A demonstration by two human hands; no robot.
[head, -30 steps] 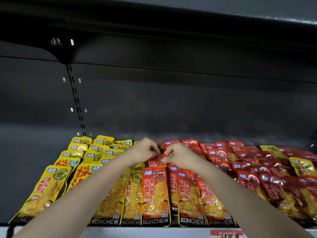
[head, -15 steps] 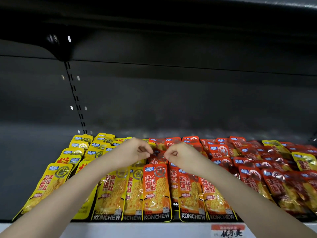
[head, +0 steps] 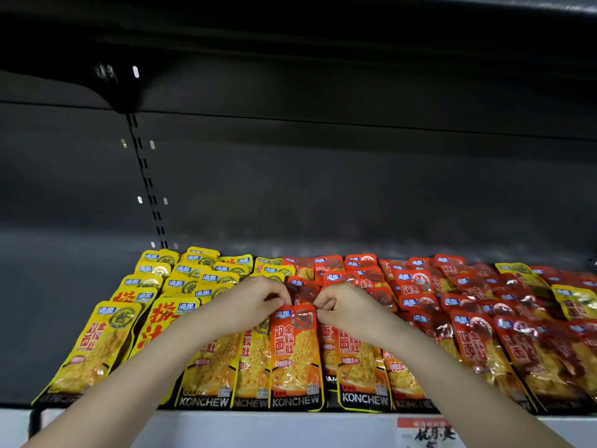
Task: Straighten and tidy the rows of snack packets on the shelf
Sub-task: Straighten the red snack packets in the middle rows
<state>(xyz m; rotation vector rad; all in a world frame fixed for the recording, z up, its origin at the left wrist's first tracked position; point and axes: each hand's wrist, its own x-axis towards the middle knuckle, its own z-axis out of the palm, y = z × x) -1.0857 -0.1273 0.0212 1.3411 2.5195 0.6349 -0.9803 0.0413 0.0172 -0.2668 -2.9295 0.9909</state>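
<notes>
A view from the person's head down onto a dark shop shelf [head: 226, 425] with a white front edge. Flat snack packets lie in overlapping rows running front to back: yellow packets [head: 97, 344] on the left and red packets [head: 478, 344] on the right. Two bare forearms reach in from below.

The left hand [head: 255, 305] and right hand [head: 345, 307] meet at the middle of the shelf. Each pinches a top corner of one orange packet [head: 295, 354] between thumb and curled fingers. This packet lies in the front row, its bottom edge at the shelf lip, between a yellow packet and another orange one.

The step in hand appears to be squaring this packet within its row. To do it well, both pinches should probably move together, so the thin pouch slides flat rather than twisting or creasing. Its bottom edge should line up with its neighbours' bottom edges. Lifting it slightly should help keep the packets tucked behind it from being dragged along.

On the far right, two stray yellow packets [head: 575, 299] lie among the red ones and seem to need sorting. A price label [head: 426, 431] hangs on the shelf front.
</notes>
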